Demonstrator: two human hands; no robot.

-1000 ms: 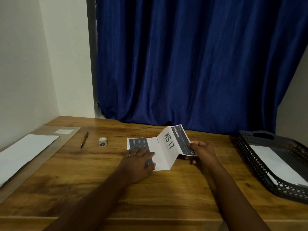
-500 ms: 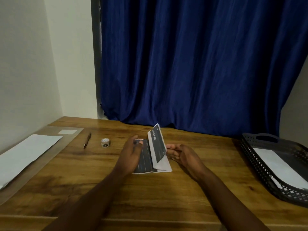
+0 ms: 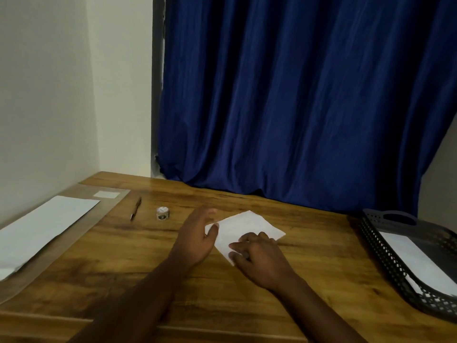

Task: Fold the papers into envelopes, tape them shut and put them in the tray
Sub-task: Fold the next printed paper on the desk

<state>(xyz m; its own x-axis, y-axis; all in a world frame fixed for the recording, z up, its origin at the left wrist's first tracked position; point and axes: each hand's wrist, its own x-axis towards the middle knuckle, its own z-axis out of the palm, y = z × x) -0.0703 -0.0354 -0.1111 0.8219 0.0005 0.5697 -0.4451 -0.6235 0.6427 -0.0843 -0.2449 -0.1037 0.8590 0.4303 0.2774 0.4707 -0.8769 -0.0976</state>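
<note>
A folded white paper [image 3: 249, 226] lies flat on the wooden table [image 3: 138, 263], blank side up, turned at an angle. My left hand [image 3: 197, 238] rests at its left corner, thumb touching the paper's edge, fingers spread. My right hand [image 3: 259, 256] presses down on the paper's near right part with curled fingers. A small roll of tape [image 3: 162, 213] stands left of the paper. The dark mesh tray [image 3: 385, 258] at the right edge holds a white envelope [image 3: 415, 258].
A black pen [image 3: 135, 208] lies left of the tape. White sheets [image 3: 42, 231] lie on a clear mat [image 3: 81, 243] at the far left. A blue curtain [image 3: 296, 107] hangs behind the table; a wall stands on the left.
The printed paper was open, then its right flap was folded over to the left. Now it lies closed and flat, white side up, with both hands on it.
</note>
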